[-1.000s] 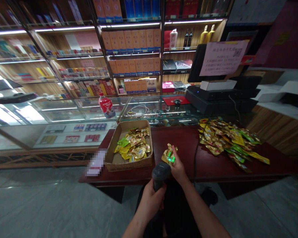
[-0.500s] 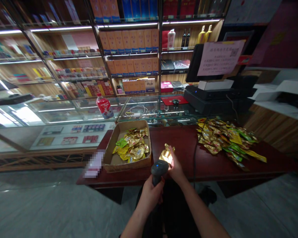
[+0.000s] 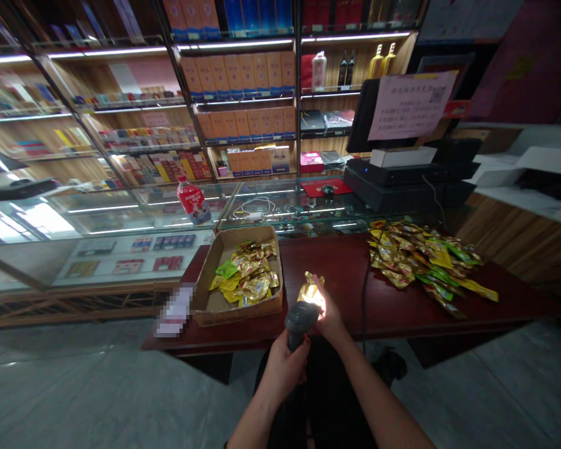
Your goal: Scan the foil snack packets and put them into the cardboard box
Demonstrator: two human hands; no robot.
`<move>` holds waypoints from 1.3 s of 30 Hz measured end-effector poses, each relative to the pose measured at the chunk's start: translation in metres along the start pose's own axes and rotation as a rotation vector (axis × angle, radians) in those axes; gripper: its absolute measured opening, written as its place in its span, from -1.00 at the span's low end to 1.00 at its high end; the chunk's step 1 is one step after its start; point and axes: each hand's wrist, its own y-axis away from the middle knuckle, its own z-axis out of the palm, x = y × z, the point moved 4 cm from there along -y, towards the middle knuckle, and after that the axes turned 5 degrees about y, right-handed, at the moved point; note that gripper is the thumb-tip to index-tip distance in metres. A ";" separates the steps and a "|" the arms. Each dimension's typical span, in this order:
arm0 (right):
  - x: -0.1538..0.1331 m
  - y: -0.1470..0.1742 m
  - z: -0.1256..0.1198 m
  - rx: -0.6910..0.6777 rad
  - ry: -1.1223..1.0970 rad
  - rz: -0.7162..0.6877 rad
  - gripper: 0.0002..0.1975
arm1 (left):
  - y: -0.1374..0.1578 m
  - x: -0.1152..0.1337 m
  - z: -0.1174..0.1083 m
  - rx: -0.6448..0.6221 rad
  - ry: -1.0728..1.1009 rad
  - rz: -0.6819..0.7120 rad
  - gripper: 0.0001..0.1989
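Observation:
My left hand (image 3: 287,362) is wrapped round the handle of a dark grey barcode scanner (image 3: 302,315), whose head points away from me. Just beyond it, my right hand (image 3: 330,317) grips a gold snack packet (image 3: 310,288), lit brightly by the scanner's light. Part of the packet is hidden behind the scanner head and my fingers. To the left, an open cardboard box (image 3: 204,310) holds several gold, yellow and green packets (image 3: 252,274). A loose heap of similar packets (image 3: 406,255) lies on the right of the dark red table (image 3: 327,255).
A black cable (image 3: 365,293) runs down across the table. Behind stands a glass counter (image 3: 280,209) with a red-labelled bottle (image 3: 194,201), a computer mouse (image 3: 328,190) and a monitor (image 3: 365,118) on it. A blurred-out paper (image 3: 175,310) lies at the table's left edge.
The scanner's light falls more brightly on the gold packet and my right fingers. Both hands keep their grips; the whole view has shifted slightly.

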 end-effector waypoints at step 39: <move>-0.008 0.000 0.002 -0.112 0.306 -0.058 -0.36 | 0.018 0.008 -0.022 0.007 -0.149 0.022 -0.71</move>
